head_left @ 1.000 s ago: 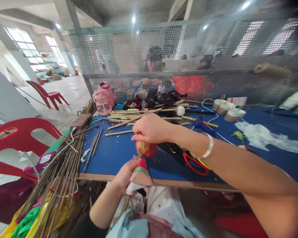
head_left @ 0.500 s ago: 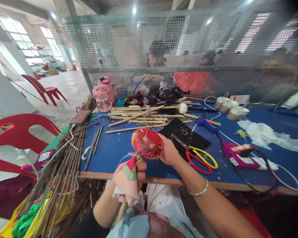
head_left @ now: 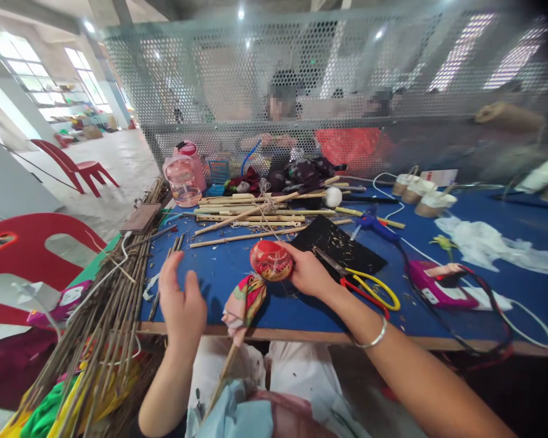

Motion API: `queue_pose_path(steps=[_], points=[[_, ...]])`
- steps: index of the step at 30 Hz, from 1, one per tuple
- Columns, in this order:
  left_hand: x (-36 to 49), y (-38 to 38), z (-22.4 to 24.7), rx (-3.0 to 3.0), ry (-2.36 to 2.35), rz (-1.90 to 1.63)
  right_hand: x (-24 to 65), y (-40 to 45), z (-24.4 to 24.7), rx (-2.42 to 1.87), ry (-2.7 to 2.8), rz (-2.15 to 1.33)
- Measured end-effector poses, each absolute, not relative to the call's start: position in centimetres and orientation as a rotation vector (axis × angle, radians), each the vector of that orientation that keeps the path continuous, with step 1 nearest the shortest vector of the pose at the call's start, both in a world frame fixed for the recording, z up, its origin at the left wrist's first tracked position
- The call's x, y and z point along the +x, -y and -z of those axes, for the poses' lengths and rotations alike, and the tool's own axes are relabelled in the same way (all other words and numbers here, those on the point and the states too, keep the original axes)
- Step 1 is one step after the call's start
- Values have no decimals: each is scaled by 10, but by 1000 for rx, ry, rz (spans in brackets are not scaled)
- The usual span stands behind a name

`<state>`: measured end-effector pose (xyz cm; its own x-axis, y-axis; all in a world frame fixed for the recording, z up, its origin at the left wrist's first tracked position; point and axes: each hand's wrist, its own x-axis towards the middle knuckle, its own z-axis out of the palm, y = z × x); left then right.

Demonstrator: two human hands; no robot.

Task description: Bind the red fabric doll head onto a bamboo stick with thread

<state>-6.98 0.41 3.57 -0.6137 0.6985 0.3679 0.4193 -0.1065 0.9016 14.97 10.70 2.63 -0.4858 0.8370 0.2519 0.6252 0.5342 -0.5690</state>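
Observation:
My right hand (head_left: pixel 311 272) grips the far side of a cloth-wrapped ball (head_left: pixel 270 261), red and patterned, on a thin stick (head_left: pixel 221 378). Below the ball the cloth is gathered at a neck, and its loose tail (head_left: pixel 243 304) hangs pink, red and green along the stick. The stick slants down toward my lap. Off to the left, my left hand (head_left: pixel 182 298) is raised with its fingers apart, holding nothing and clear of the cloth. Scissors (head_left: pixel 369 286) with red and yellow handles lie beside my right forearm, partly covered by it.
Bamboo sticks (head_left: pixel 251 213) and a white ball (head_left: pixel 333 197) lie at the back of the blue table (head_left: pixel 201 267). A black sheet (head_left: pixel 347 243), a blue glue gun (head_left: pixel 378 226) and a purple power strip (head_left: pixel 432 286) are right. Bundled twigs (head_left: pixel 119 292) line the left edge.
My left hand has let go of the cloth neck and moved left, its fingers opening. The ball remains in my right hand, turned and slightly lower-looking tail now showing.

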Motion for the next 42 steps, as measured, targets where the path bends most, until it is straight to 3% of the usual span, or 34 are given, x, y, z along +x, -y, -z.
queue_pose_path(steps=[2, 6, 10, 16, 19, 24, 27, 30, 36, 42], points=[[-62, -1, -46, 1352, -1938, -1691, 146, -104, -31, -1271, 2290, -483], [-19, -2, -39, 1563, -1640, -1119, 136, -93, -45, -1420, 2319, -332], [-9, -12, -20, 1418, -1684, -1142, 136, -81, -56, -1493, 2289, -243], [-50, -2, -42, 811, -1004, -1258, 156, -97, -48, -937, 2270, -1043], [-49, 10, -51, 760, -864, -1119, 147, -120, -51, -818, 2359, -1171], [-21, 12, -33, 872, -781, -871, 105, -136, -108, -645, 2906, -820], [-17, 3, -21, 823, -817, -943, 90, -107, -148, -627, 3165, -330], [-29, -4, -24, 817, -931, -1149, 95, -63, -156, -787, 3058, 5], [-56, 3, -42, 578, -993, -1249, 124, -41, -95, -1187, 2544, -425], [-63, 26, -36, 495, -860, -1152, 129, -55, -64, -921, 2543, -895]])
